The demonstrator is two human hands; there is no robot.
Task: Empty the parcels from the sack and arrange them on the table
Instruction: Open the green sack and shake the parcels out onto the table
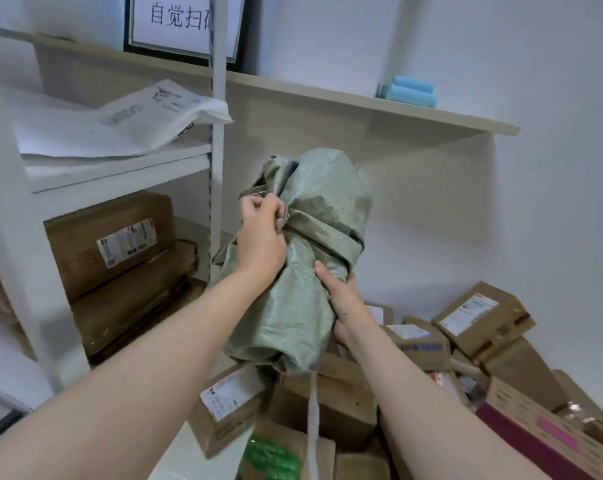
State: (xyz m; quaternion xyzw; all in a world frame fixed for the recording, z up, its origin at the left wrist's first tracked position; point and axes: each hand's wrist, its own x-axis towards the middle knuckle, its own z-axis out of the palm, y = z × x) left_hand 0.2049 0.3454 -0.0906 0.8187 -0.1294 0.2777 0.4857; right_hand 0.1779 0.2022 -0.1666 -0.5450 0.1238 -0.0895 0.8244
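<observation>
A crumpled green woven sack [314, 216] is held up in the air at the middle of the view, bunched and hanging limp. My left hand [262, 237] pinches a fold of it on its left side. My right hand [341, 299] grips the sack lower down from the right, thumb on the fabric. Below the sack lies a heap of brown cardboard parcels [331, 403] with white labels, spreading to the right [480, 320]. A grey strap [314, 427] hangs down from the sack over the parcels.
A white shelving rack [120, 168] stands at the left with cardboard boxes [113, 244] on its lower level and white mailer bags [120, 123] above. A wall shelf [362, 102] carries blue rolls [409, 91]. A framed sign [186, 26] hangs top centre.
</observation>
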